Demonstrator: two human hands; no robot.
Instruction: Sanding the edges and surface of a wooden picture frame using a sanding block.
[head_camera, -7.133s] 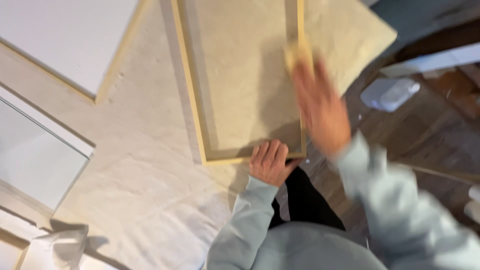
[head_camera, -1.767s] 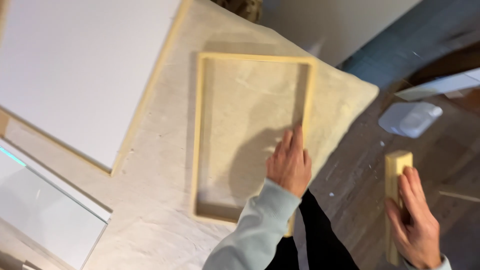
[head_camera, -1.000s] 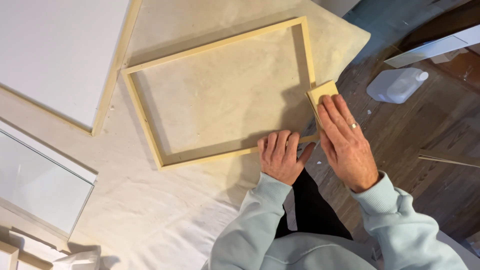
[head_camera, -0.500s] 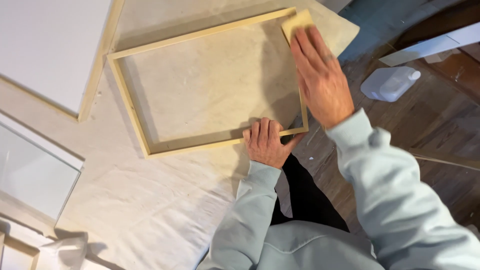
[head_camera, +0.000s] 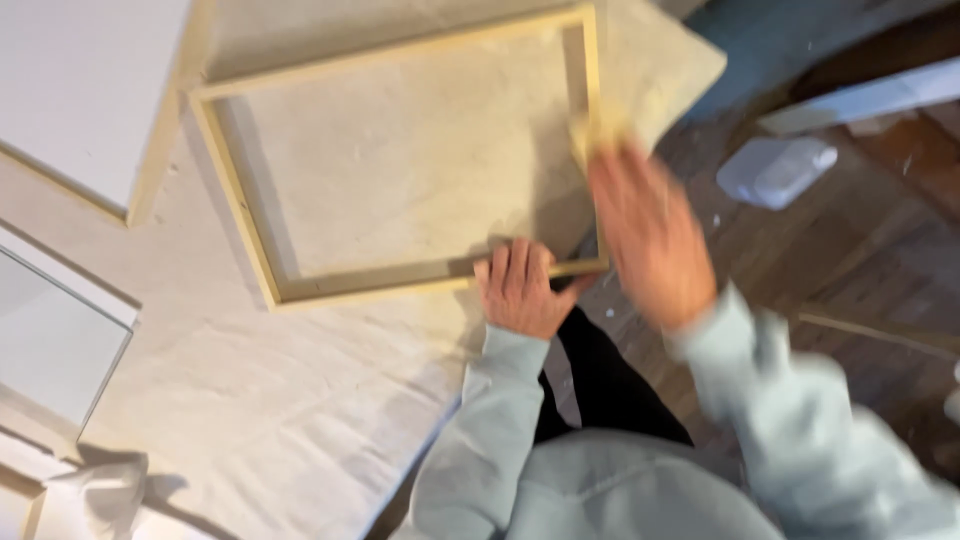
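A pale wooden frame (head_camera: 240, 210) lies flat on a cream cloth (head_camera: 250, 400). My left hand (head_camera: 520, 290) presses flat on the frame's near rail, close to its right corner. My right hand (head_camera: 645, 230) is blurred with motion over the frame's right rail and grips a small yellowish block (head_camera: 590, 135), which rests against that rail.
A large white canvas panel (head_camera: 80, 90) lies at the upper left, and a glass-fronted frame (head_camera: 50, 340) sits at the left edge. A white plastic container (head_camera: 775, 170) and a white board (head_camera: 860, 100) lie on the dark wooden floor to the right.
My right hand with the block has slid back along the right rail toward me, from the far corner to mid rail. My left hand has stayed on the near rail.
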